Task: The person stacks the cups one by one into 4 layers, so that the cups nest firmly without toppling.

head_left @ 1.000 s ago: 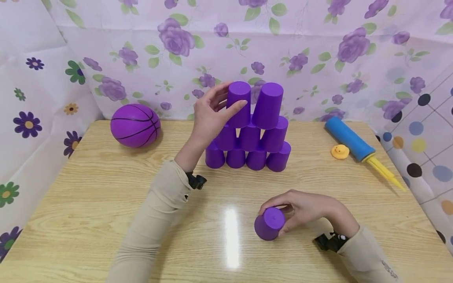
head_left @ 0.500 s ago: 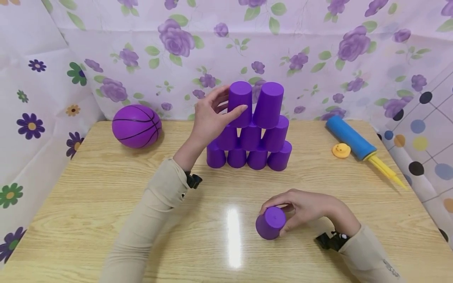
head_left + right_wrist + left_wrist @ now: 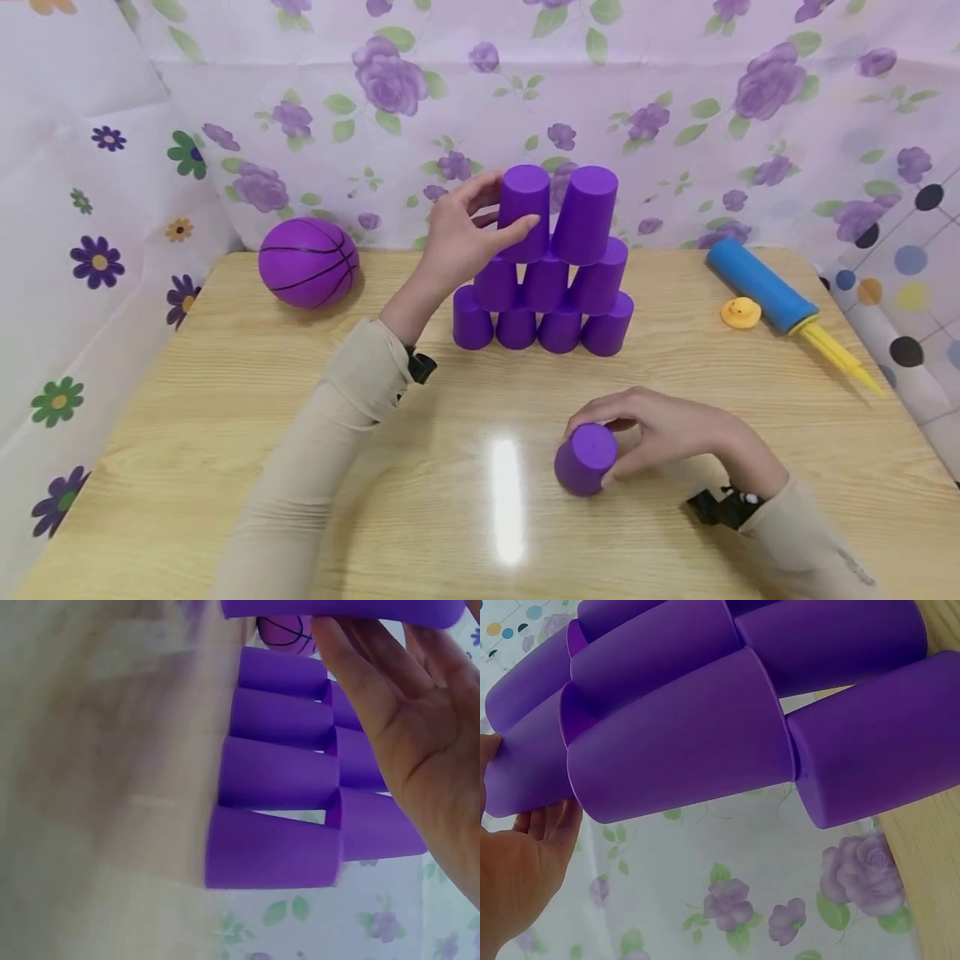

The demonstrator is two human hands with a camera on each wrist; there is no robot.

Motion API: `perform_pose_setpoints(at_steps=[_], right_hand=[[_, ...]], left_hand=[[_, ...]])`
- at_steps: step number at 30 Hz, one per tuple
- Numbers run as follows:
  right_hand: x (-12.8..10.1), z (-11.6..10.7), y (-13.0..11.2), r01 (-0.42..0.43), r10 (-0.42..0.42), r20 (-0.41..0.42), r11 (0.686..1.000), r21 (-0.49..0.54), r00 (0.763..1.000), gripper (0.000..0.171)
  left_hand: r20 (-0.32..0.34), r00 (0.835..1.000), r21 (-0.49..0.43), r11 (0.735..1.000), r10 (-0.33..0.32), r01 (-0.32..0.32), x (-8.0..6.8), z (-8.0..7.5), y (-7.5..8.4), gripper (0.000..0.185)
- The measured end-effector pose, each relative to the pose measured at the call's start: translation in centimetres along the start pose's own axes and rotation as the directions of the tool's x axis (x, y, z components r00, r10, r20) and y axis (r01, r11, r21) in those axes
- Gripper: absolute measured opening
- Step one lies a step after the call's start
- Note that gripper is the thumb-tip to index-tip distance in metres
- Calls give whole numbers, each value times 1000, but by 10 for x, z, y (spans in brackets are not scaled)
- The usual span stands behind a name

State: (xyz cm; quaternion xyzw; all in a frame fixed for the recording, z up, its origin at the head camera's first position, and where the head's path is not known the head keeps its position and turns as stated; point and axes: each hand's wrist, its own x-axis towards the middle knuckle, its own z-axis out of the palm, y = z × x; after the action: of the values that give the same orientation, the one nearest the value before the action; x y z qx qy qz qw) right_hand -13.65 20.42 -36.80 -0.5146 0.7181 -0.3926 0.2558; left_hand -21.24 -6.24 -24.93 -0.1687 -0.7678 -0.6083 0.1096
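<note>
Purple cups stand upside down in a stack at the table's far side: several in the bottom row (image 3: 516, 327), three in the middle row and two on top. My left hand (image 3: 461, 237) grips the upper left cup (image 3: 525, 212), thumb in front and fingers behind; in the left wrist view that cup (image 3: 529, 761) sits by the thumb. Beside it is the upper right cup (image 3: 587, 215). Nearer the front, my right hand (image 3: 663, 429) holds a single inverted cup (image 3: 585, 460) between thumb and fingers. Its lower edge (image 3: 345, 609) shows in the right wrist view.
A purple basketball (image 3: 309, 262) rests at the back left of the wooden table (image 3: 187, 433). On the right lie a blue pump (image 3: 761, 285) with a yellow end and a small yellow duck (image 3: 741, 312). Flowered cloth (image 3: 300, 67) hangs behind.
The head view has shifted a little, so everything appears slightly further right and higher. Both hands keep the same cups in their grip, and the stack looks unchanged.
</note>
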Motion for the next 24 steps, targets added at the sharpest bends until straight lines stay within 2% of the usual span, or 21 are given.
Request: perform_pose_setpoints(at_steps=[4, 8, 10, 13, 16, 19, 24], right_hand=[[-4, -16, -19, -51, 36, -97, 988, -149, 995, 50], [2, -34, -41, -132, 96, -158, 962, -237, 983, 51], [7, -43, -54, -143, 96, -182, 953, -266, 979, 52], [17, -56, -76, -129, 56, -230, 940, -317, 972, 54], [26, -69, -97, -63, -50, -279, 923, -380, 959, 55], [33, -80, -115, -38, -122, -325, 894, -447, 938, 59], [41, -102, -136, -96, -139, -395, 849, -519, 908, 67]], left_hand=[[14, 1000, 11, 1000, 4, -4, 2, 4, 2, 52], [15, 1000, 39, 999, -10, 9, 1, 2, 2, 52], [19, 1000, 45, 999, -13, 12, 0, 1, 2, 51], [23, 1000, 46, 999, -14, 13, 0, -1, 1, 50], [31, 999, 48, 998, -29, 27, -1, -2, 3, 50], [40, 998, 45, 998, -44, 42, -1, -1, 3, 51], [55, 997, 46, 998, -55, 53, 2, -1, 4, 52]])
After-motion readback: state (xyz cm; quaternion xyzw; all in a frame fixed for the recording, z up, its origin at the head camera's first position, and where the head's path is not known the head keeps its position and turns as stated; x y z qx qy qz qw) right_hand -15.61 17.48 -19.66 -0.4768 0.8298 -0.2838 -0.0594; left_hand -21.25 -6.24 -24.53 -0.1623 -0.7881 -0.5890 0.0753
